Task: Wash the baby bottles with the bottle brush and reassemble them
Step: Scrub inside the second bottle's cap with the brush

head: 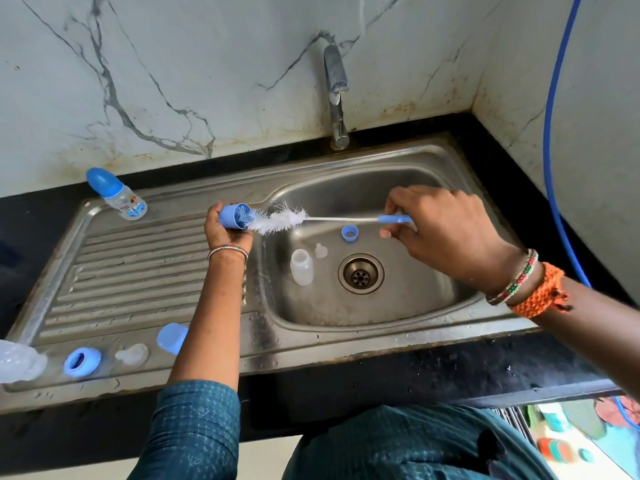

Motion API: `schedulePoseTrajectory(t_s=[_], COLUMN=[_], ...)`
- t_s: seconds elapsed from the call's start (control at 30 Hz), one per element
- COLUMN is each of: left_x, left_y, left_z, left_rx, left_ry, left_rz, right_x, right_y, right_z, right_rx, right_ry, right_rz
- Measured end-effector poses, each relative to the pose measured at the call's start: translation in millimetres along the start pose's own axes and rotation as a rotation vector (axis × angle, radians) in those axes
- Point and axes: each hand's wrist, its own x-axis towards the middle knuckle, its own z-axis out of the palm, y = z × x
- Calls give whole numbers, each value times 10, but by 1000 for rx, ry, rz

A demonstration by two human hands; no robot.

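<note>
1. Nearest, on the drainboard's front edge, lie a blue ring (pixel 82 362), a clear teat (pixel 132 353) and a blue cap (pixel 172 338).
2. Left hand (pixel 227 233) grips a blue cap (pixel 232 216); right hand (pixel 440 230) pinches the bottle brush (pixel 311 220) handle, white bristles at the cap's mouth.
3. Sink (pixel 398 317) basin holds a clear bottle (pixel 301 266) (uncapped), teat and ring; one assembled bottle (pixel 117 194) stands behind.

Both arms reach forward, the left hand (pixel 227 233) curled in a grip, the right hand (pixel 440 226) pinching.

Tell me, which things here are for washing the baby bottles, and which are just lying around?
For the job: bottle brush, blue cap, clear bottle, teat, blue ring, tap.

Just there: blue hose, bangles.
</note>
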Motion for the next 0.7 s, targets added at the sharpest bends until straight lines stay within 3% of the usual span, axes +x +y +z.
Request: schedulePoseTrajectory(t_s=[0.1,0.23,0.27,0.37,0.5,0.63,0.7], left_x=[-2,-49,-47,-54,-67,8,51], left_y=[-1,-33,-43,-71,-108,-142,-146], left_z=[6,32,38,61,57,36,27], left_rx=[-3,-30,-22,-15,44,70,93], left_ry=[-26,-77,-71,-50,-28,-55,-53], left_rz=[-10,-24,-28,-22,-13,-50,-47], right_x=[17,94,101,65,49,134,133], right_y=[16,150,179,212,216,319,330], right_z=[24,78,113,177,196,161,169], right_rx=[15,219,197,49,61,365,361], right_ry=[23,-366,-389,-220,-24,-266,-264], right_rz=[2,218,212,151,106,268,239])
